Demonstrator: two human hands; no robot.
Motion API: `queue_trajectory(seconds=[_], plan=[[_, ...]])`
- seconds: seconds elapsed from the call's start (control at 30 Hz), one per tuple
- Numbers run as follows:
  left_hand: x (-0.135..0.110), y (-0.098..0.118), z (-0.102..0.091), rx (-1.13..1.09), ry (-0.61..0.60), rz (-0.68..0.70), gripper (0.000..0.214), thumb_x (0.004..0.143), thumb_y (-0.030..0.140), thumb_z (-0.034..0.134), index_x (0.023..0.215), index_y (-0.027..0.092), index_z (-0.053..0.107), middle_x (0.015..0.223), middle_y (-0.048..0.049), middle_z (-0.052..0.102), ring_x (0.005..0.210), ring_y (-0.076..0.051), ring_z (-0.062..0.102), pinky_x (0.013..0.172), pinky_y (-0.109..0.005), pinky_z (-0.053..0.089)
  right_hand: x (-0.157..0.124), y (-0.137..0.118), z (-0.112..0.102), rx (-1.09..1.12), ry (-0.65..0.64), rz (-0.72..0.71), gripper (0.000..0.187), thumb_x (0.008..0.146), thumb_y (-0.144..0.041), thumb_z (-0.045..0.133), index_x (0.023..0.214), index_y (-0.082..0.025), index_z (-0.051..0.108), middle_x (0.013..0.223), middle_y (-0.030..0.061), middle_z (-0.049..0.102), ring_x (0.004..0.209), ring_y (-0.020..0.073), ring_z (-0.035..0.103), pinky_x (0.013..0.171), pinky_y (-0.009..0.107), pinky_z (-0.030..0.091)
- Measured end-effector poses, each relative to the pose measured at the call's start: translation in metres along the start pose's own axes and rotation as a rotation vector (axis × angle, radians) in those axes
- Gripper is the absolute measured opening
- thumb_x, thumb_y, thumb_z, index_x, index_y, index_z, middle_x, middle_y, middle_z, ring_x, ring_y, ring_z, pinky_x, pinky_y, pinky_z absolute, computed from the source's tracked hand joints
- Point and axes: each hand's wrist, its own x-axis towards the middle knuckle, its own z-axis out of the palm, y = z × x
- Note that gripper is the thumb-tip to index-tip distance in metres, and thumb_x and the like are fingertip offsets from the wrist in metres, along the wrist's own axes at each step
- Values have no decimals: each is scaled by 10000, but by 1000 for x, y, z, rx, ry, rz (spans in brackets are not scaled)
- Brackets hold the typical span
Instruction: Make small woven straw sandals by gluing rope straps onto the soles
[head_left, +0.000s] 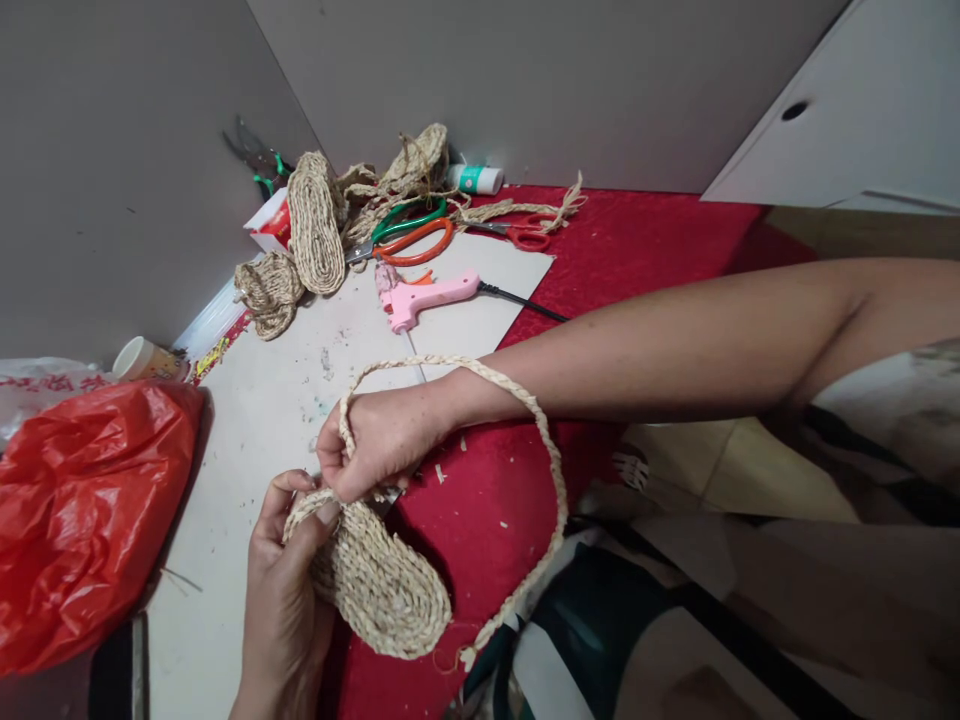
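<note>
A coiled straw-braid sole [390, 585], long and rounded, is gripped at its upper left end by my left hand [281, 575]. The thumb presses on its face, with fingers behind the edge. Just above, my right hand [390, 435] is closed, pinching the straw braid [555, 460] where it meets the sole's rim. The loose braid loops up over my right wrist, then down to a frayed end near my patterned clothing. My right fingertips partly cover the place where braid and sole meet.
Behind my hands lie a pink glue gun [439, 298], green-and-orange-handled scissors [412, 235], red scissors [529, 236] and another woven sole [316, 225] on cardboard [247, 420]. A red plastic bag [97, 500] and paper cup [146, 360] are at left. Grey panels stand behind.
</note>
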Motion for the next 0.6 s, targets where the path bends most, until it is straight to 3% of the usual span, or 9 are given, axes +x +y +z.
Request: queue_trajectory(seconds=[0.6], plan=[[-1, 1, 0, -44, 33, 9, 313, 646, 182, 730, 913, 235, 573, 726, 25, 648, 577, -126, 598, 565, -220, 466, 0, 0, 0, 55, 3, -23, 143, 714, -231, 578, 823, -144, 544, 548, -64, 492, 402, 56, 452, 365, 159, 369]])
